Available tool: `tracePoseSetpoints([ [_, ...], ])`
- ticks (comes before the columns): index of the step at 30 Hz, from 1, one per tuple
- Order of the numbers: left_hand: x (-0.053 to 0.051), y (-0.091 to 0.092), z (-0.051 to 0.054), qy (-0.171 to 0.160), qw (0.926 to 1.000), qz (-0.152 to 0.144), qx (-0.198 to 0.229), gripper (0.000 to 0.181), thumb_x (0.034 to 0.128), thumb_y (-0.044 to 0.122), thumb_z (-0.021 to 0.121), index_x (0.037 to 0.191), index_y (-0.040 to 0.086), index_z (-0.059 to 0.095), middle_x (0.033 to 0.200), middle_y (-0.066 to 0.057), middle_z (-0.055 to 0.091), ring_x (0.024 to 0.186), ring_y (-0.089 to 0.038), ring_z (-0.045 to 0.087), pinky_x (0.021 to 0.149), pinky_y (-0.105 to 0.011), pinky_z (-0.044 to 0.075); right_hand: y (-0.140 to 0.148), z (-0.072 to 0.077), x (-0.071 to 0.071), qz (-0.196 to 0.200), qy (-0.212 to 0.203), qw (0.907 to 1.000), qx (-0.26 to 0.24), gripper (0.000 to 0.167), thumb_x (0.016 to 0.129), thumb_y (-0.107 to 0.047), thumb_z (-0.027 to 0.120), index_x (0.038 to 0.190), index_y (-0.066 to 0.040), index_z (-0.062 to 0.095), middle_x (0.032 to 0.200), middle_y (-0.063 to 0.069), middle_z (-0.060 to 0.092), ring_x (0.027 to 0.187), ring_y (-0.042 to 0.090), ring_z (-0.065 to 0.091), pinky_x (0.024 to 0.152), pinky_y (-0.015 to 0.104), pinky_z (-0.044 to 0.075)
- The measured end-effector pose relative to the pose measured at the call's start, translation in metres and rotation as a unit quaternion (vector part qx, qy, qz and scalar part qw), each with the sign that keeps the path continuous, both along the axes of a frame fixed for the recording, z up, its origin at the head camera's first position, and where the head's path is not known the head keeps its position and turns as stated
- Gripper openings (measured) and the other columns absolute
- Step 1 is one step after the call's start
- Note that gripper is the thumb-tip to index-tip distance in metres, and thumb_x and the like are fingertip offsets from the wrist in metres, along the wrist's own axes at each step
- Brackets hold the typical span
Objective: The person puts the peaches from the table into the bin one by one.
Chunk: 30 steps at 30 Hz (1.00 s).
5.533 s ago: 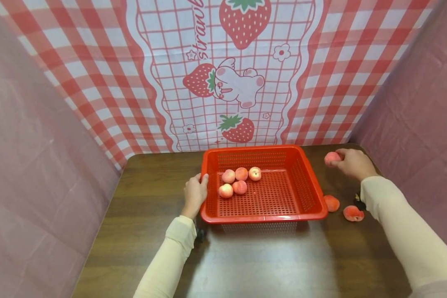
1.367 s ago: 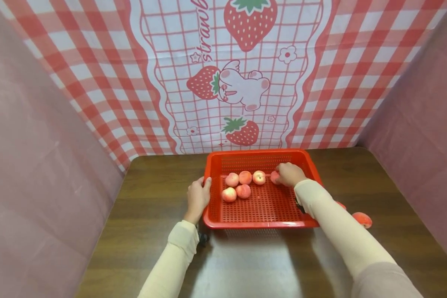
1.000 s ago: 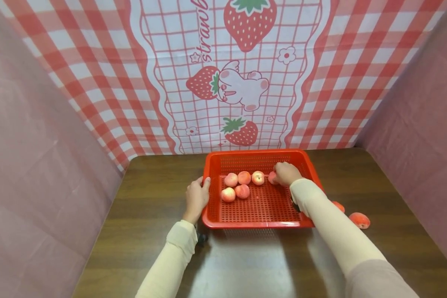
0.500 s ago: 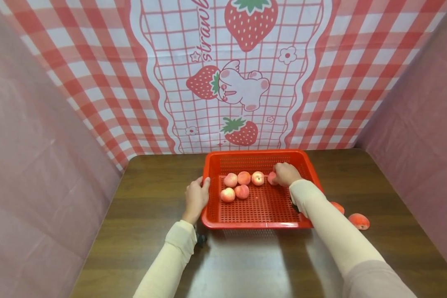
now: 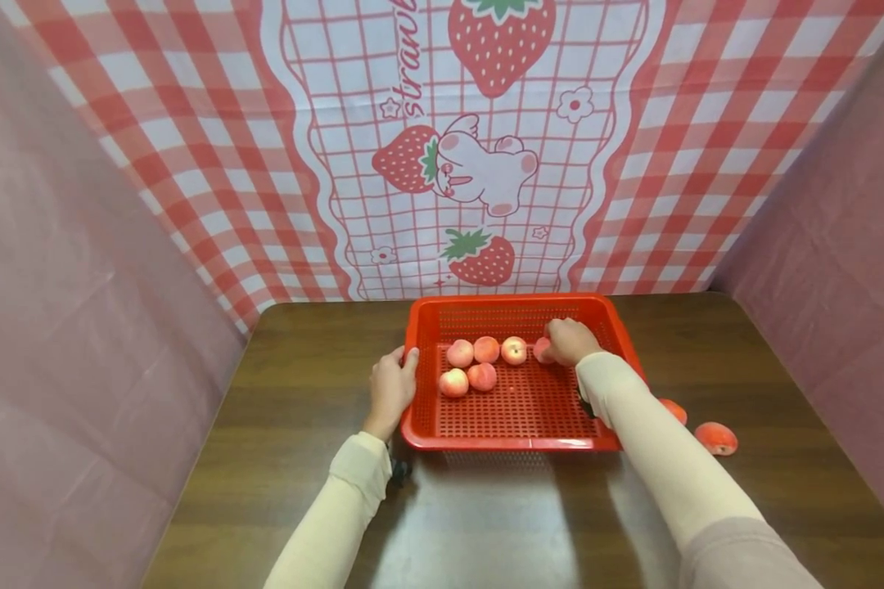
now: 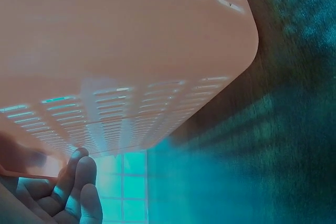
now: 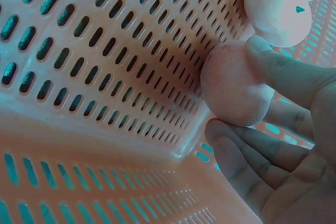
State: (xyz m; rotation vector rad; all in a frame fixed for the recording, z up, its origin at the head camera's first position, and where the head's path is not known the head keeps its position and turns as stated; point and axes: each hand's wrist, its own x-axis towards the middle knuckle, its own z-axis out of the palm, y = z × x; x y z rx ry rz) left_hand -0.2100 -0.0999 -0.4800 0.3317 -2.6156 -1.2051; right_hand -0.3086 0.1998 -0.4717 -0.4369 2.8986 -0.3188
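"What's the biggest thing there?"
"A checked cloth behind a brown wooden table."
"And on the table?"
"A red basket, its left rim gripped by the left hand."
"The right hand?"
"It reaches inside, thumb and fingers around a peach near the far wall."
"Other fruit?"
"Five more peaches sit left of it in the basket; two loose peaches lie on the table, right of the basket."
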Motion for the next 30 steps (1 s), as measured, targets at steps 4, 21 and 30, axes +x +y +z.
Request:
tracePoseSetpoints([
  [4, 0.001, -0.001, -0.001, 0.001, 1.0000, 0.004, -0.001, 0.038, 0.0963, 0.030, 0.058, 0.121, 0.003, 0.068, 0.114, -0.022, 0.070, 0.104, -0.043, 0.065, 0.092, -0.053, 0.049, 0.000, 0.000, 0.000, -0.001, -0.002, 1.0000, -0.006, 0.023, 0.078, -0.021, 0.076, 0.083, -0.002, 0.063, 0.076, 0.010, 0.061, 0.067, 0.025, 0.051, 0.066, 0.038, 0.043],
  [21, 0.002, 0.002, -0.003, -0.002, 0.9999, 0.004, 0.009, 0.034, 0.0970, 0.031, 0.057, 0.118, 0.007, 0.070, 0.103, -0.020, 0.072, 0.092, -0.041, 0.066, 0.085, -0.051, 0.051, -0.008, 0.012, 0.005, 0.023, 0.008, 0.9986, 0.047, 0.019, 0.081, -0.018, 0.066, 0.091, -0.002, 0.066, 0.085, 0.015, 0.067, 0.076, 0.030, 0.061, 0.069, 0.043, 0.048],
  [30, 0.000, 0.001, -0.001, 0.002, 1.0000, 0.000, 0.006, 0.034, 0.0965, 0.029, 0.058, 0.118, 0.006, 0.070, 0.104, -0.021, 0.072, 0.094, -0.041, 0.066, 0.086, -0.052, 0.051, -0.006, 0.006, 0.008, 0.021, 0.013, 0.9989, 0.039, 0.039, 0.081, -0.025, 0.067, 0.111, 0.000, 0.066, 0.097, 0.020, 0.070, 0.083, 0.034, 0.065, 0.069, 0.047, 0.051],
])
